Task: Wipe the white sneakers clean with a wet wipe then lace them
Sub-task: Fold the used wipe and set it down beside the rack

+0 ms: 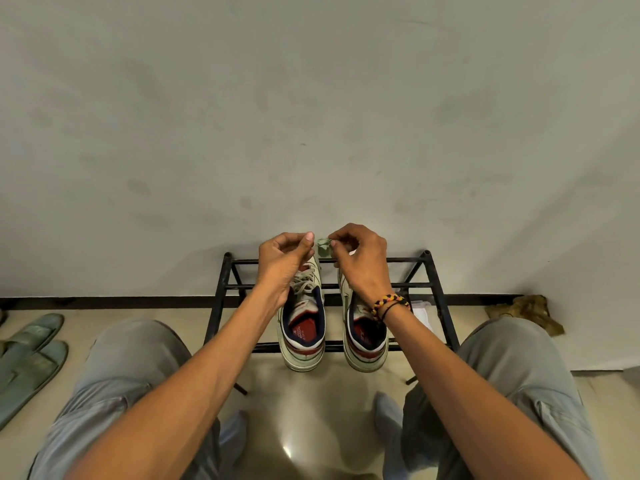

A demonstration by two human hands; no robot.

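Two white sneakers with red and navy linings stand side by side on a black metal rack (437, 289), heels toward me. The left sneaker (302, 327) has laces showing below my left hand. The right sneaker (363, 337) is partly hidden under my right wrist. Above their toes, my right hand (358, 258) pinches a small crumpled pale wipe (323, 245) between thumb and fingers. My left hand (284, 258) hovers just left of the wipe with fingers curled, thumb tip close to it; whether it touches the wipe is unclear.
The rack stands against a pale wall. A white packet (422, 311) lies on the rack behind my right wrist. Green slippers (27, 355) sit on the floor at the left, a brownish crumpled cloth (523, 311) at the right. My knees flank the rack.
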